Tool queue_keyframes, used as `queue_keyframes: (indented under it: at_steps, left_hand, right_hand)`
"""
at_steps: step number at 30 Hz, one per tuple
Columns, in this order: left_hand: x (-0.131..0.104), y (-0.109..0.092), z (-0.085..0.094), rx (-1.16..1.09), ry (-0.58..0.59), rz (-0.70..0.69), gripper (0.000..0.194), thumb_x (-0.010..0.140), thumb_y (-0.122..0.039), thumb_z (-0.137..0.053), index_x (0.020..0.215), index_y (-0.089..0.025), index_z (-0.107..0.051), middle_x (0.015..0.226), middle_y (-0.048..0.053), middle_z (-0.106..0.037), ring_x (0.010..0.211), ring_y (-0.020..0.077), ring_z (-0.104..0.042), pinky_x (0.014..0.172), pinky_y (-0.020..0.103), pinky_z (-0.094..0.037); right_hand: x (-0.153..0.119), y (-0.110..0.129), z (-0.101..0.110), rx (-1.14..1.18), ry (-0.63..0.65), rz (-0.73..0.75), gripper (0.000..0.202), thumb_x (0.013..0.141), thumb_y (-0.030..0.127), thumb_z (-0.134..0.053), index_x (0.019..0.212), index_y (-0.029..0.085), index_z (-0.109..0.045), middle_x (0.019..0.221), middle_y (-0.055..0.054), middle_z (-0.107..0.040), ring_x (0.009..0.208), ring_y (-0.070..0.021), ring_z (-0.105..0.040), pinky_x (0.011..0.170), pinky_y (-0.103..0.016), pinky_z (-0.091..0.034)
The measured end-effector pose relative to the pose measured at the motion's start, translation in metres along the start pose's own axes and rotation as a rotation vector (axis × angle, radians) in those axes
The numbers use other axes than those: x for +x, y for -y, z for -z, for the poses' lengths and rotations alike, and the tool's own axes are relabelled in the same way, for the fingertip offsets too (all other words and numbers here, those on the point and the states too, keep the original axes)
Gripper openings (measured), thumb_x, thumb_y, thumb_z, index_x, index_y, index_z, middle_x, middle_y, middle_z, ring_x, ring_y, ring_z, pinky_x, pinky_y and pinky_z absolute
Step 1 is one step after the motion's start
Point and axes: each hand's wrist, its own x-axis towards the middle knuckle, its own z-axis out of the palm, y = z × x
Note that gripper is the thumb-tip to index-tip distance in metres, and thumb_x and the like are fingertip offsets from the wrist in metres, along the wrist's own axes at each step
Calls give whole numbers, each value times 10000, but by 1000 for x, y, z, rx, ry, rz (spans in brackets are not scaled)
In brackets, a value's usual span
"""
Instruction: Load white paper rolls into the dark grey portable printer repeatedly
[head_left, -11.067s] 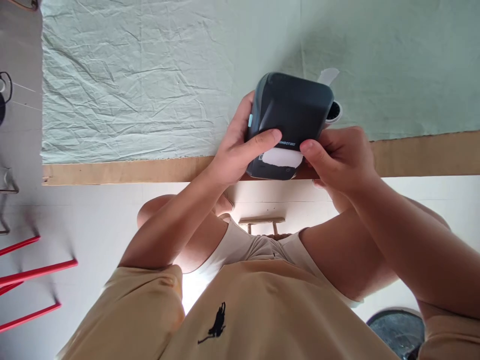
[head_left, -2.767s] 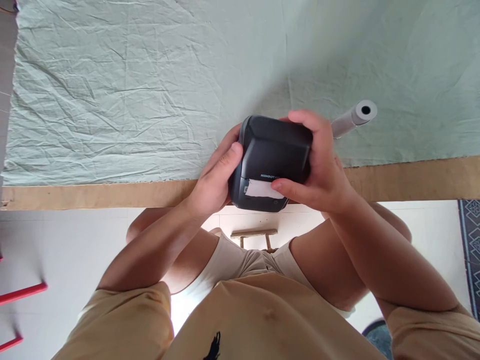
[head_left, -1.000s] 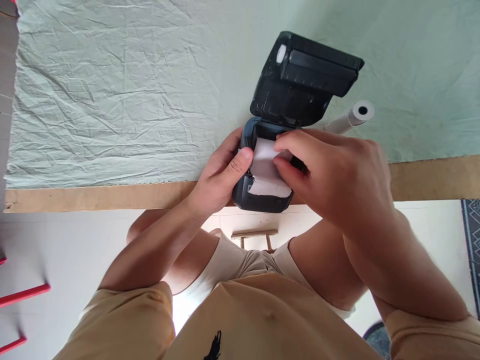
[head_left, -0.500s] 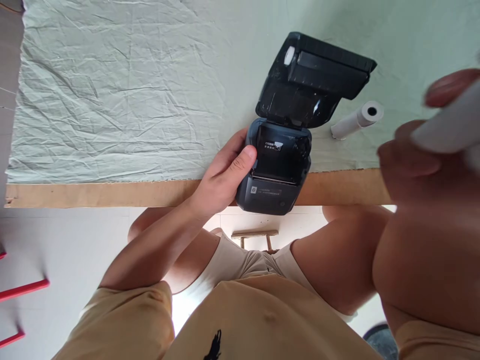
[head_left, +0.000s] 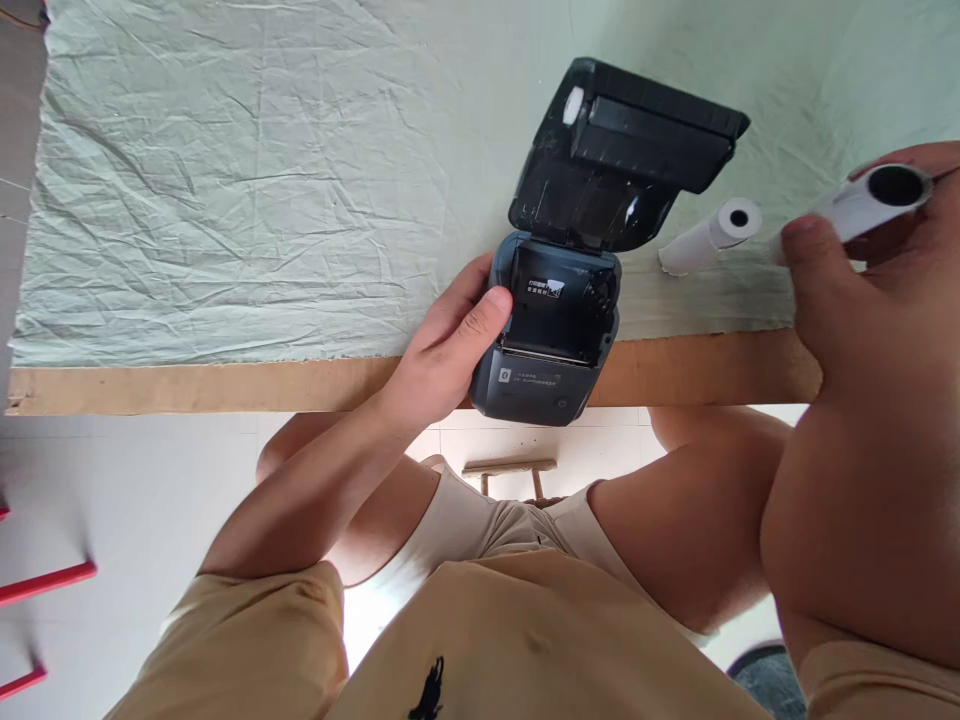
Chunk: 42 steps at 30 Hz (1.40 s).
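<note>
- Steadily, my left hand (head_left: 450, 345) grips the black printer (head_left: 555, 320) by its side, thumb over the rim and fingers wrapped beneath; it sits at the near side of the table, lid (head_left: 592, 190) swung open away from me.
- My right hand (head_left: 885, 310) holds a white roll (head_left: 840, 215) between thumb and fingers, off to the right, its dark hollow end showing.
- I'd pinch that roll firmly enough to stop it unwinding, yet softly enough not to crush the hollow core.
- As I judge it, my left thumb should bear on the solid rim alone, clear of the bay and the thin bar at its front, with no push on the hinge.
- The second roll (head_left: 697, 245) rests on the cloth between printer and right hand; I'd give it room, since a knuckle could set it rolling.
- Pale green cloth (head_left: 247, 200), badly creased on my left, covers the table up to a bare wooden edge (head_left: 187, 390).
- Below I see light floor tiles (head_left: 142, 470), red bars (head_left: 49, 583) to the left and a dark round object (head_left: 769, 680) at lower right.
</note>
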Motion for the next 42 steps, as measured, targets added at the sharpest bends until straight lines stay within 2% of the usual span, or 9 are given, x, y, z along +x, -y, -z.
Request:
queue_keyframes:
  at_steps: [5, 9, 12, 16, 21, 27, 31, 36, 42]
  left_hand:
    - [0, -2, -1, 6, -2, 3, 619, 1152, -854, -834, 1338, -265, -875, 1396, 116, -932, 1653, 423, -792, 1288, 517, -748]
    - [0, -1, 0, -5, 10, -4, 571, 1190, -807, -807, 1349, -263, -877, 1424, 106, -932, 1634, 407, -809, 1249, 487, -757]
    - [-1, 0, 1, 6, 10, -4, 588, 1195, -822, -787, 1387, -275, -883, 1454, 107, -931, 1652, 409, -798, 1255, 477, -753]
    - [-2, 0, 1, 45, -8, -7, 612, 1206, -840, -745, 1399, -279, -897, 1443, 102, -937, 1694, 420, -769, 1270, 488, -756]
    - [-2, 2, 3, 36, 9, -40, 623, 1217, -845, -734, 1430, -284, -905, 1452, 100, -941, 1720, 416, -768, 1313, 500, -753]
    - [0, 6, 9, 42, 80, -92, 513, 1253, -728, -751, 1479, -292, -898, 1549, 80, -931, 1735, 401, -783, 1326, 517, -777]
    - [1, 7, 10, 50, 83, -103, 507, 1253, -717, -749, 1475, -285, -893, 1585, 84, -924, 1759, 405, -764, 1330, 518, -777]
    - [0, 7, 9, 62, 77, -98, 567, 1243, -780, -731, 1479, -288, -883, 1571, 90, -929, 1767, 412, -754, 1321, 518, -775]
    - [1, 5, 7, 89, 57, -88, 635, 1221, -846, -727, 1477, -286, -882, 1568, 93, -928, 1778, 423, -741, 1317, 535, -777]
  right_hand:
    - [2, 12, -7, -221, 2, -180, 599, 931, 491, -1128, 1426, 351, -820, 1030, -39, -895, 921, -288, -824, 863, -526, -630]
    - [-11, 28, -1, -25, -111, 227, 777, 875, 539, -1103, 1585, 380, -827, 1449, -105, -923, 1279, -396, -874, 1001, -611, -634]
    - [-25, 48, -2, 115, -83, 527, 731, 942, 524, -964, 1655, 417, -843, 1486, -110, -881, 1307, -432, -855, 1026, -633, -656]
    - [-33, 59, -14, 65, 206, 500, 906, 1005, 335, -956, 1861, 406, -666, 1776, -182, -747, 1614, -460, -758, 1266, -664, -688]
    - [-31, 55, -24, 44, 312, 423, 816, 1032, 236, -910, 1815, 303, -689, 1639, -216, -830, 1452, -402, -851, 1234, -620, -755]
    - [-38, 70, -25, 82, 424, 609, 613, 1253, 346, -611, 1858, 442, -580, 1609, -89, -841, 1436, -346, -861, 1238, -638, -769]
    - [-40, 71, -28, 121, 370, 550, 535, 1240, 538, -770, 1763, 448, -703, 1451, -103, -806, 1373, -365, -826, 1227, -679, -753]
    - [-44, 78, -24, 153, 419, 456, 615, 1241, 318, -673, 1823, 512, -628, 1500, -62, -864, 1331, -355, -875, 1189, -615, -777]
    - [-43, 77, -29, 155, 354, 517, 601, 1225, 354, -760, 1800, 525, -714, 1394, -106, -808, 1207, -337, -880, 1039, -561, -820]
